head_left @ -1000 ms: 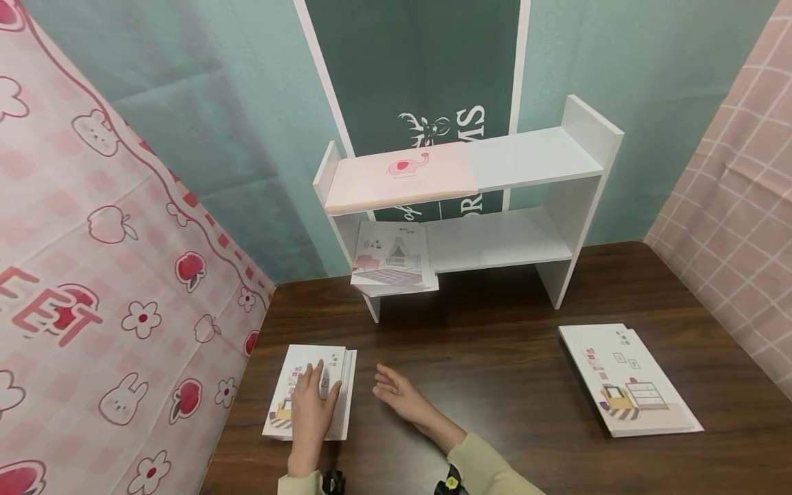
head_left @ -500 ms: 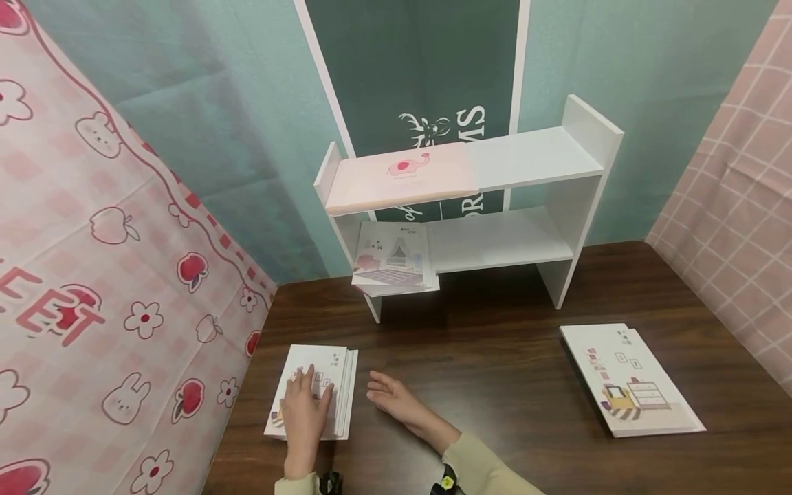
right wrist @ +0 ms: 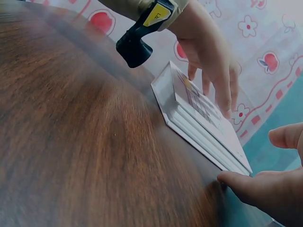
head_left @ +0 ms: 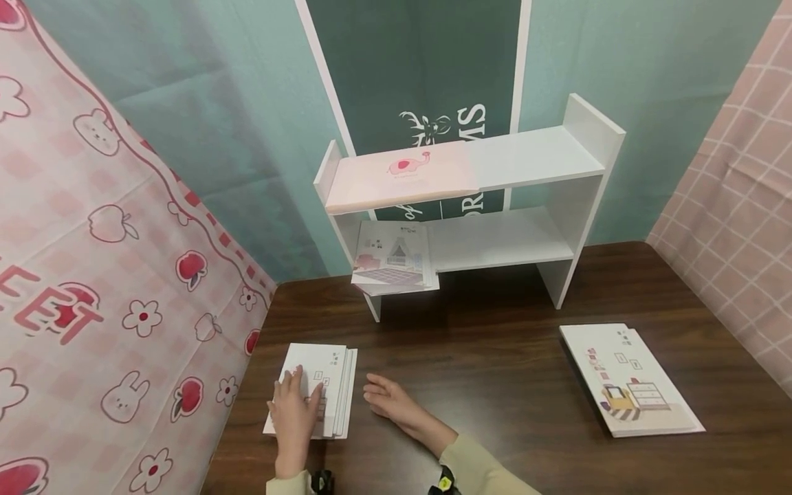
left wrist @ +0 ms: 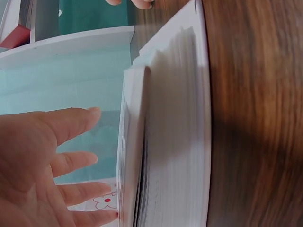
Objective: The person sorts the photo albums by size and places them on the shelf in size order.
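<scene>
Just then, the left hand (head_left: 293, 417) shifted toward 8 o'clock over the book stack (head_left: 331, 392), exposing more cover; spread fingers suggested no grip was established. The stack remained on the counter (head_left: 482, 385) at 7 o'clock. The right hand (head_left: 394, 404), fingers loose, stood just off its stepped 3 o'clock edge. Beyond, counter surface reached to a second stack (head_left: 646, 409) at 4 o'clock.
</scene>
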